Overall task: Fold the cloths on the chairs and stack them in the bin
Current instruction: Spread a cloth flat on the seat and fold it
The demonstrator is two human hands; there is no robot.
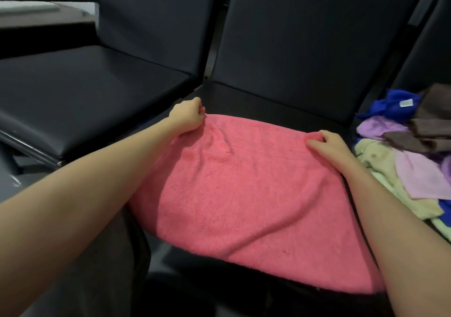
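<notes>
A pink cloth (246, 194) lies spread over the seat of the middle black chair (292, 48), its near edge hanging over the seat front. My left hand (188, 115) is closed on the cloth's far left corner. My right hand (329, 144) pinches the far right corner against the seat. A heap of unfolded cloths (402, 160) in blue, purple, brown and pale yellow lies on the chair to the right. No bin is in view.
A second black chair (85, 89) stands to the left with a bare seat. Behind it at the top left is a dark table edge (36, 27). Grey floor shows below the chairs.
</notes>
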